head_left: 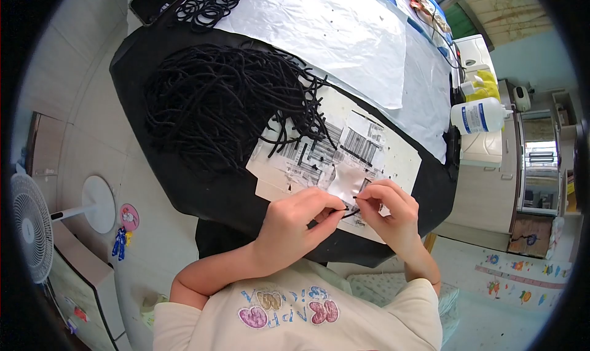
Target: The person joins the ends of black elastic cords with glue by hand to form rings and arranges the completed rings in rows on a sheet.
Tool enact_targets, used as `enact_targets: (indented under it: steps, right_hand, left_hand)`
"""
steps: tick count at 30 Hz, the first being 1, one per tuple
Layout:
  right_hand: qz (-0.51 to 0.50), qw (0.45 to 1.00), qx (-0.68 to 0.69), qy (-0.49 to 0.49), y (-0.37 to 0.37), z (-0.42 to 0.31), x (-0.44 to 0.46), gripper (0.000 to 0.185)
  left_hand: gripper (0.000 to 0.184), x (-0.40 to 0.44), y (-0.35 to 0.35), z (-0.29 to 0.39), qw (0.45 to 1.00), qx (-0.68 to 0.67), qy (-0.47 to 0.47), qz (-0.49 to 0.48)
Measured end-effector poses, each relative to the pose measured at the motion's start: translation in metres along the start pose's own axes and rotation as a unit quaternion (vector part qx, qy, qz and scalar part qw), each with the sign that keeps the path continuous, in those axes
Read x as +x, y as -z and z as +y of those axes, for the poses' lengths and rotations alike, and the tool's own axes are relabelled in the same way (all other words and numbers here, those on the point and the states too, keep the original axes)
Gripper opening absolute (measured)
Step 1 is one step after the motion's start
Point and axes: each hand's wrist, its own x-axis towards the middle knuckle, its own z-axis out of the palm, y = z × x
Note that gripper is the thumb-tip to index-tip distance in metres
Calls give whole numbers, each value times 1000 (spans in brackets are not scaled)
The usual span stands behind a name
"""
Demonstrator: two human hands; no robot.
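Note:
Both hands meet over the near edge of a flat piece of cardboard (402, 157) covered with printed labels. My left hand (301, 225) pinches one end of a short black cord (351, 214) between thumb and fingertips. Close on its right, my right hand (388, 211) pinches the other end. The cord sags slightly between the fingertips. Just beyond them a small white glossy sheet (347, 182) lies on the cardboard. A big heap of black cord pieces (215, 99) covers the left of the black cloth and spills onto the cardboard.
Black cord loops (212, 3) and a phone (161, 0) lie at the back left. White plastic sheeting (332, 28) covers the back. A white bottle (478, 116) stands at the right. On the floor at left is a fan (32, 228).

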Motion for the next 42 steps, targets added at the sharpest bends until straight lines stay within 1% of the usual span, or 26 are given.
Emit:
enact_targets:
  steps: [1,4,5,7,10,22,32,35,42]
  right_hand:
    - [10,999,31,-6,1,-1,-1,19]
    - [-13,988,152,-34,-1,7,-7,17]
    - [-9,970,230,-72,-3,4,-7,16]
    - [-2,914,380,-145,-9,-8,-5,15]
    - [-22,897,414,-153,-10,-9,-6,13]
    - [-33,896,407,-172,-11,-11,-5,14]
    - [-44,901,401,-162,-9,-11,-4,14]
    - [-45,904,396,-157,-10,-10,-5,15]
    - [-49,917,368,-143,-9,-9,-5,15]
  left_hand:
    - [12,0,1,0,1000,-21,9,1]
    - [10,1,4,2,994,-89,60,-4]
    - [10,1,6,3,990,-112,82,-7]
    - [11,2,10,6,986,-131,100,-24]
    - [12,2,12,6,979,-159,127,-30]
    - [11,1,14,6,974,-168,149,-37]
    - [11,2,14,6,975,-164,148,-37]
    - [9,1,10,3,978,-173,121,-3]
    - [9,1,10,3,978,-171,121,-8]
